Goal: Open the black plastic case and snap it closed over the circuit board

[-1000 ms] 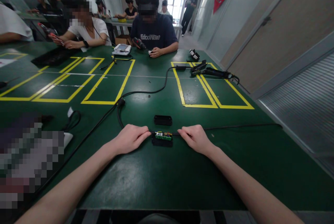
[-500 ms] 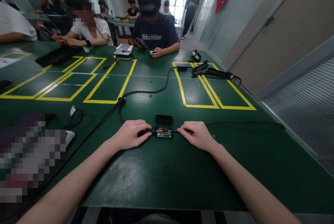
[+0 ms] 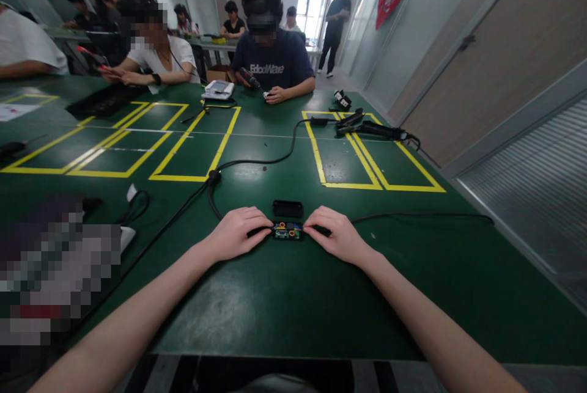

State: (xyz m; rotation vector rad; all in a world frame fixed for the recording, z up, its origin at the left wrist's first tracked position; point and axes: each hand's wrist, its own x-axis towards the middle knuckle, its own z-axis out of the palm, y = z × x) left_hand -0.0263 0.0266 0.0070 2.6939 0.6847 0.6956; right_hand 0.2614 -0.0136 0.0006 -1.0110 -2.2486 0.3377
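Both hands have moved in closer to the small black box [image 3: 288,239] since half a second ago: the left hand [image 3: 241,234] a bit to the right, and the right hand [image 3: 337,235] a bit to the left. The green board [image 3: 288,233] lies much the same, flat in the box with its parts facing up.

Some things could go wrong, going from left to right. The left cable [image 3: 213,198] bends before it goes under the hand, so it might push back and twist the board. In the middle, thin wires [image 3: 279,228] sit at the ends of the board. If one pokes over the rim, it could get squashed, and a hard tug could pull it loose. The black lid [image 3: 288,208] lies just behind the box, and a bump could knock it away. The right cable [image 3: 413,214] trails far over the tabletop [image 3: 284,313], and a snag there could tug the board crooked.

Now the hands. The left one has its thumb and finger pinched at the left end of the box, and they seem to hold the left cable there. The right one looks to pinch the right cable at the other end, with a dark bit showing between thumb and finger. The box sits on the tabletop between them.
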